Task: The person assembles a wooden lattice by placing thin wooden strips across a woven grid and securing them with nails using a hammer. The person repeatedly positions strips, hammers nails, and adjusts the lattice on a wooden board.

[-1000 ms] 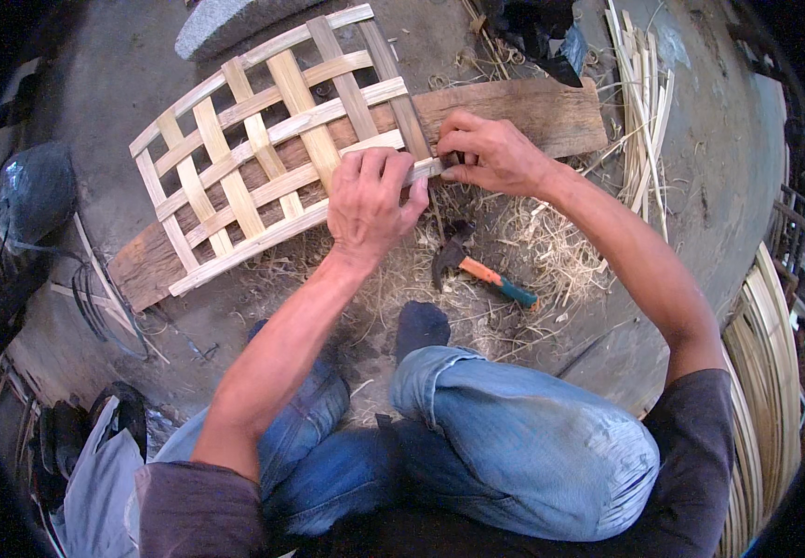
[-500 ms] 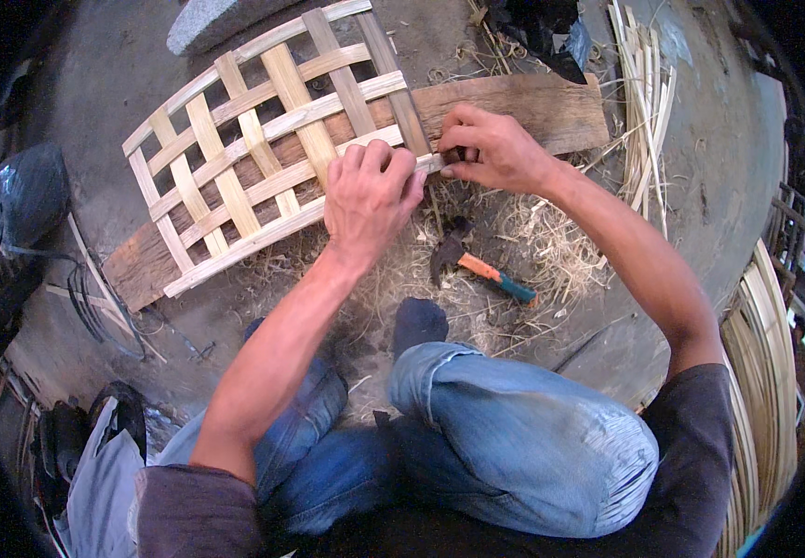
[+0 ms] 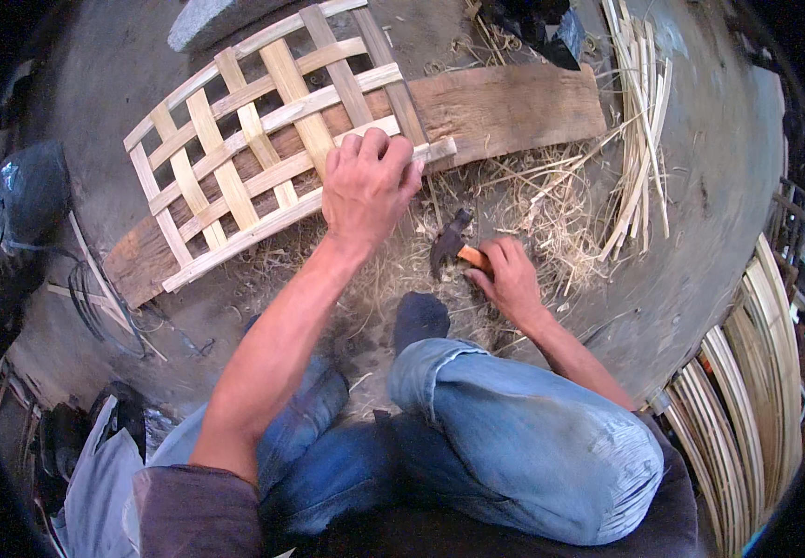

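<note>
A lattice panel of woven flat wooden slats (image 3: 300, 104) lies tilted across a long brown plank (image 3: 518, 112). At the panel's near right corner, my left hand (image 3: 367, 191) has its fingers curled over the lower slats, pressing and gripping them. One slat end sticks out to the right past that hand. My right hand (image 3: 514, 281) is down on the floor to the right of my foot, closed round the handle of a claw hammer (image 3: 449, 244). Its dark head points to the far left, and an orange part of the handle shows; my fingers hide the rest.
Wood shavings (image 3: 560, 209) litter the floor around the hammer. A bundle of thin strips (image 3: 639, 130) lies at the far right. Long bent slats (image 3: 746, 372) are stacked at the right. A grey stone block (image 3: 221, 20) sits beyond the panel; a dark rounded object (image 3: 30, 195) is at left.
My right hand has left the panel's right corner, moved down toward me and taken hold of the hammer's handle. My left hand stays on the panel, which has barely shifted.
</note>
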A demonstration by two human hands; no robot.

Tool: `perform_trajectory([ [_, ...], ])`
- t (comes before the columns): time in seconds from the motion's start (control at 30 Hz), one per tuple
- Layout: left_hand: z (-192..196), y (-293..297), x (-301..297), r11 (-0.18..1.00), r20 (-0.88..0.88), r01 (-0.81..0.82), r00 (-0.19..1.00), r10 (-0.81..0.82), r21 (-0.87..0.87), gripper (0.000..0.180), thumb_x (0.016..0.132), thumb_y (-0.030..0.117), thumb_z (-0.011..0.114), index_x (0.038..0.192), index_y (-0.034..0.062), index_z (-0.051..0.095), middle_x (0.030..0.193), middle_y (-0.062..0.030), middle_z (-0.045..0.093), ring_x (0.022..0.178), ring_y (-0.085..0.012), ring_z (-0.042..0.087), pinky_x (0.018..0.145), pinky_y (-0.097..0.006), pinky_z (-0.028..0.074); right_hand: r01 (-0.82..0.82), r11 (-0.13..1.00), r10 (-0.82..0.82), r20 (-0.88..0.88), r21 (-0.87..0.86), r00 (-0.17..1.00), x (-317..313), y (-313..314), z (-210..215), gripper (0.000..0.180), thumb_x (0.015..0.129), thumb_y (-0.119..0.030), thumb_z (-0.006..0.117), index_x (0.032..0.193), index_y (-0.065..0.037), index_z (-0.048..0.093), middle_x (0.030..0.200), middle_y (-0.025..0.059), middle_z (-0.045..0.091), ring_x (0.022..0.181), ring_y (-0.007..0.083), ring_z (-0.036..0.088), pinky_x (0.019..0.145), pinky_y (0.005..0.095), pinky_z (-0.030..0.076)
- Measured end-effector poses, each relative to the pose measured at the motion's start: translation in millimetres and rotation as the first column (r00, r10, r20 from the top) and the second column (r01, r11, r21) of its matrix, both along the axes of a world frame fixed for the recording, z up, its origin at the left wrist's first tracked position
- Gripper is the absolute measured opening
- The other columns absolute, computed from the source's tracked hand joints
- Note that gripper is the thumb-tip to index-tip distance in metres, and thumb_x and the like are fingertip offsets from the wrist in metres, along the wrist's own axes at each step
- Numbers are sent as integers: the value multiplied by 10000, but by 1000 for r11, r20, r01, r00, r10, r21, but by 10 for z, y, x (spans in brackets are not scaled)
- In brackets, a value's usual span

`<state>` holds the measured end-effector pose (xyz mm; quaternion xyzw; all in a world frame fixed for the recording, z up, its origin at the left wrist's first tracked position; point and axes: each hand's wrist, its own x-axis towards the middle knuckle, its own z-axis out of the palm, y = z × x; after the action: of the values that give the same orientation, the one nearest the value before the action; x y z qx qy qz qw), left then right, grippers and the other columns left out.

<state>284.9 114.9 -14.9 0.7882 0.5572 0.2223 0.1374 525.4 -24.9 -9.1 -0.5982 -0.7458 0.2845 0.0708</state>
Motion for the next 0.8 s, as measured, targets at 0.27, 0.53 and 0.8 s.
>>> perform_trajectory([
  [0.27, -19, -8, -16, 999, -13, -17, 1000, 17, 28, 226, 789, 262, 762, 880, 127, 606, 889, -46, 544, 857, -239, 548, 721, -396, 429, 269, 925, -346, -304, -269, 888, 188, -153, 349, 300, 973, -267, 640, 1118, -6, 614, 793, 116, 580, 640, 218, 558, 594, 360, 452],
  [0.53, -11, -11, -31, 1000, -20, -1, 1000, 0, -5, 232, 814, 281, 750, 910, 117, 616, 902, -58, 555, 874, -254, 554, 741, -409, 441, 274, 949, -311, -310, -157, 899, -102, 538, 631, 294, 1047, -282, 495, 1073, -18, 623, 728, 179, 591, 632, 326, 613, 587, 420, 461],
  [0.8, -26, -10, -36, 1000, -11, 4, 1000, -4, -2, 251, 808, 307, 748, 917, 117, 624, 906, -49, 556, 870, -235, 547, 733, -396, 439, 62, 994, -34, -279, 91, 960, -289, 960, 586, 208, 1006, -199, 547, 1092, -17, 599, 794, 218, 640, 735, 439, 643, 625, 489, 504],
])
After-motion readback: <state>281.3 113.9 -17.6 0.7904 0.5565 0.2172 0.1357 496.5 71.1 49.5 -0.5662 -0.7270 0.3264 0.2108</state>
